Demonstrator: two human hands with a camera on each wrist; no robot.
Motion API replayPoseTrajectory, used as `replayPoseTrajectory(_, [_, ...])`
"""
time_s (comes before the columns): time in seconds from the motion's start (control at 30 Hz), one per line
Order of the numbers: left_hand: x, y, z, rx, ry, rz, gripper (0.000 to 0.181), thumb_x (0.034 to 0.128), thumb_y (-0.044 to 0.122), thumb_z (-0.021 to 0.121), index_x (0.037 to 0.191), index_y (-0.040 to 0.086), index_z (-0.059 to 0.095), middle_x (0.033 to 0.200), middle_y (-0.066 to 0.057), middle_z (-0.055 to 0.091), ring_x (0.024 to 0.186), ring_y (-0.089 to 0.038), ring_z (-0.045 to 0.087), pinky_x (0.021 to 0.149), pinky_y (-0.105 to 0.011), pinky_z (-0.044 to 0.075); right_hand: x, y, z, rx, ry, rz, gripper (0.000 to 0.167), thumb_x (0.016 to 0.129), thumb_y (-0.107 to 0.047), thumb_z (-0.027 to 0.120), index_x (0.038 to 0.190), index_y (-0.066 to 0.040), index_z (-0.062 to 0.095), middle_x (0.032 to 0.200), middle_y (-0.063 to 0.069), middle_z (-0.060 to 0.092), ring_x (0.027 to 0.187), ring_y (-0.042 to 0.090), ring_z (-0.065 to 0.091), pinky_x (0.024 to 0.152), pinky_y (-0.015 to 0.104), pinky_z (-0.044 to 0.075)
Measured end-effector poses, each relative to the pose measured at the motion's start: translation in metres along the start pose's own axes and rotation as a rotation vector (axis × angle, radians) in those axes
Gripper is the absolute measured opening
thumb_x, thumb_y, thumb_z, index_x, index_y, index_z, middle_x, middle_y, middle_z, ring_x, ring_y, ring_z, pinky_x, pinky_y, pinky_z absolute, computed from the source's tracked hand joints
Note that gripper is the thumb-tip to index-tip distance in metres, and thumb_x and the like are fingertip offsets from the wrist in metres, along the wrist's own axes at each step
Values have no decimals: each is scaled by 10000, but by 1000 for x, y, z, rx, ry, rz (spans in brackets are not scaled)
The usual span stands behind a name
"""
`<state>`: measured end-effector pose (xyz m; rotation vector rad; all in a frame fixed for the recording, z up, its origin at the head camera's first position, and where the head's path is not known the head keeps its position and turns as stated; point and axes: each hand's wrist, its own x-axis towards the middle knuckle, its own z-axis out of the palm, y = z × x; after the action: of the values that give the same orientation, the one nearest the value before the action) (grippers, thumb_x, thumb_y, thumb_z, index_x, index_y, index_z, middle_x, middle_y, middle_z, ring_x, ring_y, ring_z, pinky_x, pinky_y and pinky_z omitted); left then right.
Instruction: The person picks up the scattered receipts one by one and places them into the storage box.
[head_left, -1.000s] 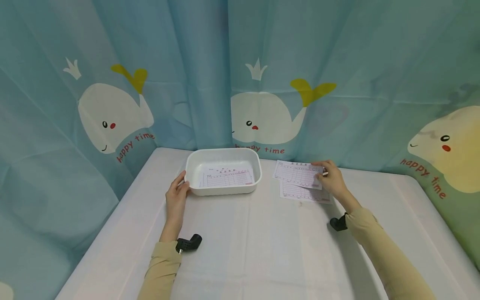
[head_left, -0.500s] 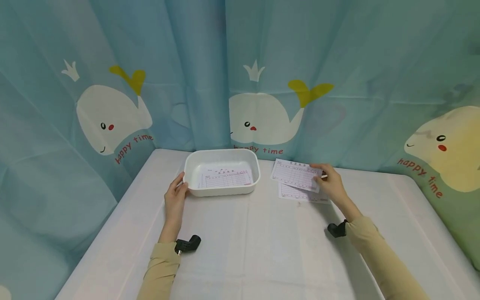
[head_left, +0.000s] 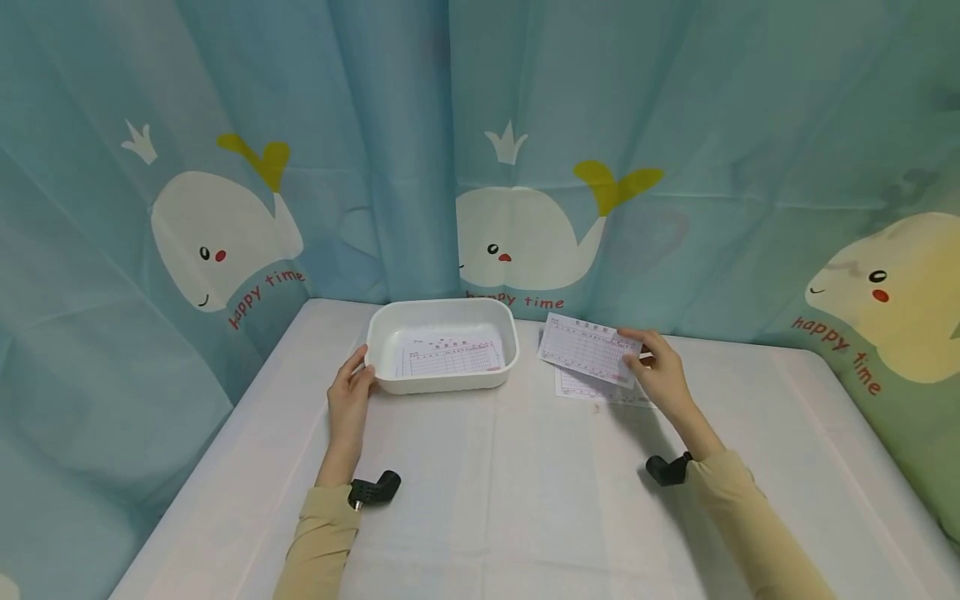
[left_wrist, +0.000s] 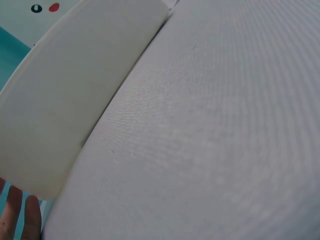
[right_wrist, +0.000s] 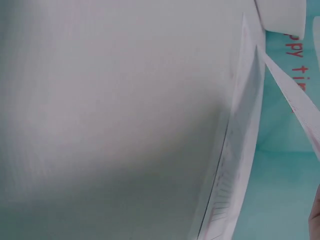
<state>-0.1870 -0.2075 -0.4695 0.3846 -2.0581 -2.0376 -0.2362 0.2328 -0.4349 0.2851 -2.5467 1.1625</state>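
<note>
My left hand [head_left: 348, 400] holds the left front corner of a white plastic tub [head_left: 442, 383]; in the left wrist view its fingers [left_wrist: 31, 217] show past the tub's end wall. Inside the tub lie printed paper slips [head_left: 450, 358], overlapping. My right hand [head_left: 660, 371] pinches the right end of another printed slip [head_left: 588, 348] between thumb and fingers. That slip is tilted and raised above a second slip [head_left: 592, 388] lying on the table. In the right wrist view, the held slip [right_wrist: 295, 102] stands apart from the lower slip [right_wrist: 237, 145].
The slips and tub rest on a white-covered table [head_left: 487, 483]. Behind the table hangs a blue curtain [head_left: 405, 150] with whale prints. The tub stands near the table's back edge, left of the slips.
My right hand has lifted the upper slip and shifted it slightly left, tilting it away from the lower slip. My left hand stays at the tub.
</note>
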Motion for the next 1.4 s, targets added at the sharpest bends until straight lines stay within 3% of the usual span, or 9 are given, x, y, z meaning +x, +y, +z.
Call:
replayPoseTrajectory(0.4, [1, -2, -2, 9, 14, 3, 447, 1004, 252, 490, 1446, 254, 428, 1491, 48, 430, 1274, -139, 497, 927, -106, 461, -4, -16, -2, 174, 32, -15, 381, 894, 101, 551, 1271, 49, 572, 1090, 201, 542, 886, 38, 433, 667, 96, 408])
replayPoseTrajectory(0.6, [0, -3, -2, 5, 15, 2, 448, 1005, 251, 490, 1449, 251, 425, 1495, 48, 424, 1285, -143, 490, 941, -123, 462, -5, -26, -5, 229, 44, -12, 366, 903, 68, 567, 1266, 20, 585, 1012, -30, 532, 879, 28, 443, 668, 96, 410])
replayPoseTrajectory(0.7, [0, -3, -2, 7, 16, -2, 448, 1004, 259, 493, 1447, 259, 426, 1493, 56, 424, 1285, -138, 489, 953, -134, 461, -7, -29, -5, 267, 55, -31, 362, 905, 60, 572, 1264, 13, 590, 1020, -82, 526, 884, 33, 456, 677, 94, 415])
replayPoseTrajectory(0.93, [0, -3, -2, 9, 13, -3, 447, 1004, 260, 491, 1446, 264, 426, 1488, 60, 425, 1276, -137, 491, 955, -142, 460, -8, -40, -5, 284, 80, -61, 365, 901, 84, 563, 1261, 31, 587, 1055, -38, 543, 868, 86, 453, 679, 109, 401])
replayPoseTrajectory(1.13, [1, -3, -2, 11, 13, -1, 447, 1004, 256, 490, 1447, 266, 425, 1487, 58, 426, 1278, -129, 491, 953, -132, 462, -11, -67, -11, 336, 81, -87, 358, 878, 145, 543, 1234, 113, 566, 1051, 48, 550, 847, 93, 480, 684, 116, 422])
replayPoseTrajectory(1.4, [1, -3, -1, 19, 15, -9, 447, 1005, 266, 488, 1447, 274, 423, 1488, 61, 427, 1283, -122, 491, 936, -99, 461, -11, -88, -13, 331, 70, -133, 347, 885, 152, 519, 1228, 119, 567, 1083, 188, 532, 849, 101, 463, 692, 113, 410])
